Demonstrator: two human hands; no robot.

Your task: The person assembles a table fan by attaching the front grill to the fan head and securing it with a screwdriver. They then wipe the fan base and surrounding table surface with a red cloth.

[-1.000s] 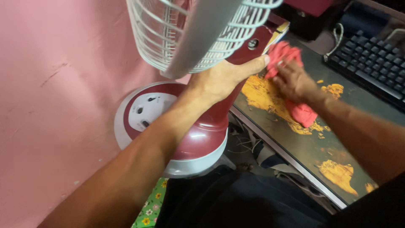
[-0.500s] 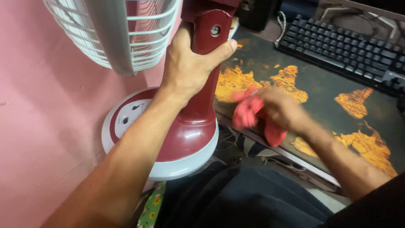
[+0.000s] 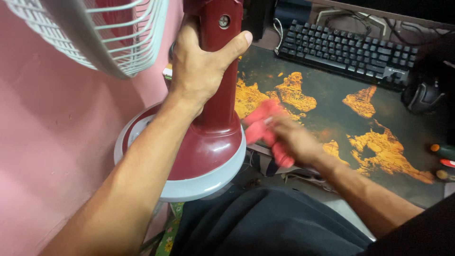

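A dark red and white pedestal fan (image 3: 213,142) stands tilted between a pink wall and a desk. My left hand (image 3: 201,64) is wrapped around the fan's red neck, just below a screw. Its white wire grille (image 3: 90,35) fills the upper left. My right hand (image 3: 291,137), blurred by motion, holds a red cloth (image 3: 260,125) against the right side of the fan's base dome, near the desk's front edge.
The desk carries a dark mat with an orange world-map pattern (image 3: 369,128), a black keyboard (image 3: 346,52) at the back, and black headphones (image 3: 424,95) at the right. Small orange and red items (image 3: 443,161) lie at the far right. My dark-clothed lap (image 3: 265,223) fills the bottom.
My right hand brought the red cloth down from the fan's neck to the base dome. The view shifted right, showing more of the desk. My left hand kept its grip on the neck.
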